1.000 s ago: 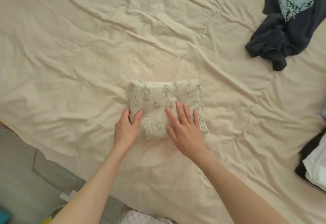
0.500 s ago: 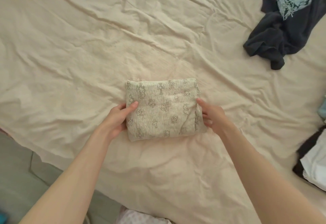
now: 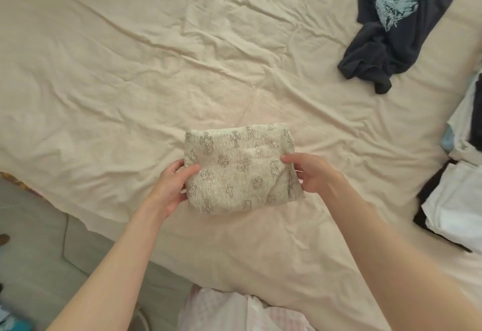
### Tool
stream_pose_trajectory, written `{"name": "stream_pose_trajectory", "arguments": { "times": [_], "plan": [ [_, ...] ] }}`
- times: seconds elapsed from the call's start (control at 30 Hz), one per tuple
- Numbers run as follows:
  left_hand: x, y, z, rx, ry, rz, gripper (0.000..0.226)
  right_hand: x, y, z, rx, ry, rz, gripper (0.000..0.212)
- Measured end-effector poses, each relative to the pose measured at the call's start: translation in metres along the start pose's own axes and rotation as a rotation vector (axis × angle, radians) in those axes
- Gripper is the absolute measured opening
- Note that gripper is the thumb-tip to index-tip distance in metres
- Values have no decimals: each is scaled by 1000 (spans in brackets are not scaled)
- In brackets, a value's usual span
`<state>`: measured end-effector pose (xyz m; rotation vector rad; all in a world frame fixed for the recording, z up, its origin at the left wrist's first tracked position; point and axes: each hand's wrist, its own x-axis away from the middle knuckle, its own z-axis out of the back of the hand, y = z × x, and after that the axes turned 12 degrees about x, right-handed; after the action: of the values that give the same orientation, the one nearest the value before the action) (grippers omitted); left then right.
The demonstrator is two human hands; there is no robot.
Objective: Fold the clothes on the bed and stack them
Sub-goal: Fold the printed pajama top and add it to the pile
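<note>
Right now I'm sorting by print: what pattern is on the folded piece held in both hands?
Beige folded garment, printed with small outlined crosses and cartoon cats; head view.

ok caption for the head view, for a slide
Both hands, left and right, grip a folded patterned garment over the bed sheet.

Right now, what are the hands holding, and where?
The folded patterned cloth: the left hand grips its left edge, the right hand its right edge.
</note>
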<state>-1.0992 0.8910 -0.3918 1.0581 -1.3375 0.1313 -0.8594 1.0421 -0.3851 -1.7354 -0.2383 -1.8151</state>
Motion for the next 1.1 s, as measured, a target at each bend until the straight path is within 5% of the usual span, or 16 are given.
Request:
{"name": "stream_pose_trajectory", "arguments": {
  "times": [0.4, 0.67, 1.1],
  "plan": [
    [184, -41, 12, -55, -99, -3, 25, 163, 128, 22, -125, -55, 83, 10],
    [235, -109, 6, -185, -166, 65, 21, 212, 242, 30, -242, 137, 135, 27],
    [336, -232, -115, -353, -348, 64, 18, 302, 412, 158, -432, 255, 199, 5]
  ]
}}
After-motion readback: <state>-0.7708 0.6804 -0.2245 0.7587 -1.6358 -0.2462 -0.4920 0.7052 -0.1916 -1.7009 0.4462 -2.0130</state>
